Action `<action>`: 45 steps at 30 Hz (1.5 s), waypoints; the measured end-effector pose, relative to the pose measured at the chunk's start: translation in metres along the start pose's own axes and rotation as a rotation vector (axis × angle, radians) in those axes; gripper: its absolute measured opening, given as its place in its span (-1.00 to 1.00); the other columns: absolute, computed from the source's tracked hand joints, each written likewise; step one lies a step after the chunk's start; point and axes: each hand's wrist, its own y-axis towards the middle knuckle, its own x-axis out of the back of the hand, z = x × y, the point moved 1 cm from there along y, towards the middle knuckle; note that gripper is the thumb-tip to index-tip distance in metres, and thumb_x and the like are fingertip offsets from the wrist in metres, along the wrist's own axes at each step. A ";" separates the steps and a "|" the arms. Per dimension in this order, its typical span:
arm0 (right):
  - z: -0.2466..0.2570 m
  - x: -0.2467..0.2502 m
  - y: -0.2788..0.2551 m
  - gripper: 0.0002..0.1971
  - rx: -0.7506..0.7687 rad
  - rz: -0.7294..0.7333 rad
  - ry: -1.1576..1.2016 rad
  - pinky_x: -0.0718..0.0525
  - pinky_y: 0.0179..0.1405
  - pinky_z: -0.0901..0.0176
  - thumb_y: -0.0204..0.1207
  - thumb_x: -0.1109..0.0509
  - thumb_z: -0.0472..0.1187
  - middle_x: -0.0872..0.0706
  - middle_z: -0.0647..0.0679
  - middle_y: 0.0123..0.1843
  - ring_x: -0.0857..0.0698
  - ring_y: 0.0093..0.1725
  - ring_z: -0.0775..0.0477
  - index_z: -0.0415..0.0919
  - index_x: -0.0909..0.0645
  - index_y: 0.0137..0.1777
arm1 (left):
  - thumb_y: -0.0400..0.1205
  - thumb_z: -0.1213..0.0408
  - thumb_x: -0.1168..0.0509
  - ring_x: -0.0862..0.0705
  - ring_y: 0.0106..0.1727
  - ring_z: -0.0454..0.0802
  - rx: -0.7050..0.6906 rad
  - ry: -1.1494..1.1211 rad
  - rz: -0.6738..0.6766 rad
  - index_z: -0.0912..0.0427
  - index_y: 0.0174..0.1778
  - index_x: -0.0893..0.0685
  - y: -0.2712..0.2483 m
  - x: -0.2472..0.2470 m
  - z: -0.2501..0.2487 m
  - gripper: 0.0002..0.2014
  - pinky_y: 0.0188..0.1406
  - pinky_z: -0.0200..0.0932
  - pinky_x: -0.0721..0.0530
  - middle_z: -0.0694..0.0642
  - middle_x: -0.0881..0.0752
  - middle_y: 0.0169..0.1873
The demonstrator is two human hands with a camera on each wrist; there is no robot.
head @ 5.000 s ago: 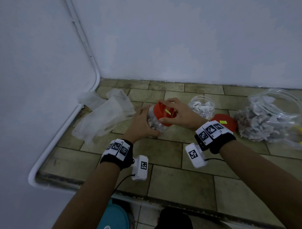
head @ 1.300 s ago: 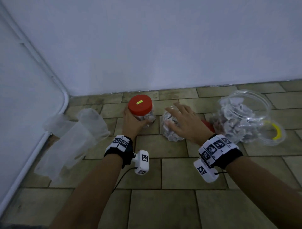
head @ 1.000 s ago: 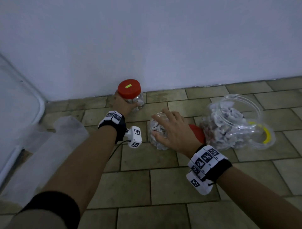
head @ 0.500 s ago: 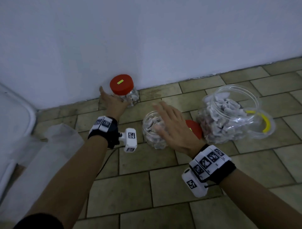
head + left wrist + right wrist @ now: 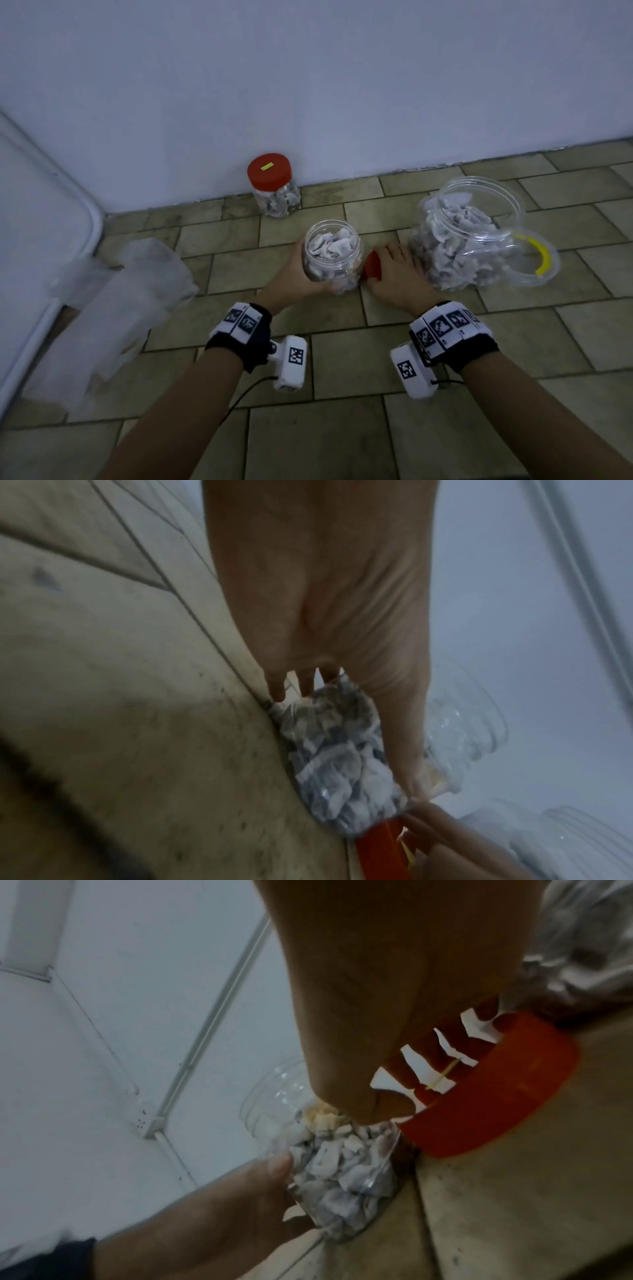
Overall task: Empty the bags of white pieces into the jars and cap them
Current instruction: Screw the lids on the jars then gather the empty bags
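Note:
A small clear jar (image 5: pixel 332 257), uncapped and full of white pieces, stands on the tiled floor. My left hand (image 5: pixel 298 274) grips its left side, thumb and fingers curled round the wall (image 5: pixel 342 750). Just to its right my right hand (image 5: pixel 394 270) holds a red lid (image 5: pixel 373 265), tilted up on edge. In the right wrist view the fingers lie over the lid's (image 5: pixel 496 1096) top and the thumb sits at its rim beside the jar (image 5: pixel 342 1172). A second small jar (image 5: pixel 274 185), capped in red, stands against the wall.
A large clear jar (image 5: pixel 462 233) of white pieces stands uncapped at the right, touching my right hand. Its clear lid (image 5: pixel 527 260) with a yellow strip lies beside it. Empty plastic bags (image 5: pixel 113 291) lie at the left near a white raised edge (image 5: pixel 51 274).
My left hand let go of the capped jar by the wall and came back to grip the uncapped jar. My right hand left that jar's mouth and took hold of the red lid.

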 end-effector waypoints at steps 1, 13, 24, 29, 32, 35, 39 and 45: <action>0.000 0.001 -0.002 -0.41 0.009 0.021 -0.015 -0.23 0.49 -0.22 0.43 -0.32 0.05 -0.32 -0.12 0.46 -0.21 0.53 -0.18 -0.09 -0.29 0.42 | 0.34 0.58 -0.59 -0.56 0.17 -0.63 -0.010 -0.016 -0.047 0.15 0.56 -0.23 -0.001 -0.002 0.002 -0.06 0.15 -0.54 -0.57 -0.24 -0.52 0.28; 0.020 0.034 -0.016 -0.22 0.112 -0.098 0.503 -0.51 0.31 0.11 0.31 -0.55 0.12 -0.40 -0.06 0.38 -0.47 0.30 0.00 0.11 -0.29 0.50 | 0.24 0.34 -0.70 -0.71 0.25 -0.09 -0.090 0.087 -0.195 0.18 0.43 -0.46 -0.036 0.036 0.008 -0.15 0.19 -0.20 -0.70 0.06 -0.69 0.26; 0.068 0.035 -0.014 -0.24 0.591 0.151 0.357 -0.57 0.34 0.09 0.38 -0.52 0.10 -0.33 0.10 0.51 -0.40 0.43 0.05 0.22 -0.23 0.54 | 0.18 -0.08 -0.65 -0.43 0.46 0.04 -0.084 0.404 -0.077 0.10 0.60 -0.23 -0.045 0.036 0.012 0.11 0.42 0.07 -0.54 0.16 -0.41 0.44; 0.079 0.029 -0.017 -0.26 0.501 0.145 0.290 -0.47 0.23 0.24 0.48 -0.39 0.16 -0.36 0.05 0.50 -0.44 0.39 0.00 0.21 -0.12 0.60 | 0.27 -0.26 -0.51 -0.59 0.17 -0.36 -0.211 0.328 -0.037 0.18 0.25 -0.50 -0.047 0.032 0.010 -0.22 0.24 -0.43 -0.54 -0.05 -0.58 0.13; 0.088 0.027 -0.020 -0.33 0.436 0.135 0.213 -0.51 0.22 0.15 0.52 -0.20 0.32 -0.44 -0.08 0.47 -0.53 0.35 -0.12 0.18 -0.14 0.59 | 0.24 -0.50 -0.41 -0.72 0.06 -0.17 -0.129 0.251 -0.094 0.04 0.03 -0.60 -0.037 0.032 0.025 -0.28 0.13 -0.05 -0.72 0.05 -0.69 -0.05; 0.089 0.030 -0.022 -0.17 0.216 0.007 0.213 -0.67 0.04 0.00 0.48 0.18 0.49 -0.75 -0.20 0.00 -0.74 -0.02 -0.16 -0.19 -0.62 0.13 | 0.18 -0.43 -0.51 -0.70 0.13 0.14 -0.063 0.309 -0.128 0.16 0.13 -0.61 -0.034 0.035 0.038 -0.18 0.15 0.21 -0.71 0.16 -0.69 0.07; 0.079 0.025 -0.029 -0.18 0.075 -0.236 0.076 -0.55 -0.35 0.09 0.51 0.22 0.45 -0.56 -0.16 -0.54 -0.59 -0.48 -0.14 -0.24 -0.42 -0.56 | 0.12 0.00 -0.70 -0.66 0.23 0.04 -0.130 0.287 -0.160 0.14 0.30 -0.46 -0.044 0.036 0.024 -0.12 0.15 0.08 -0.73 0.12 -0.63 0.19; 0.079 0.019 -0.026 -0.36 0.433 -0.096 0.224 -0.54 0.20 0.09 0.57 -0.13 0.29 -0.25 -0.13 0.52 -0.54 0.29 -0.11 0.01 -0.18 0.56 | 0.02 -0.15 -0.68 -0.60 0.27 0.02 -0.060 0.396 -0.124 -0.03 0.40 -0.36 -0.035 0.039 0.027 0.05 0.18 0.17 -0.70 0.02 -0.55 0.25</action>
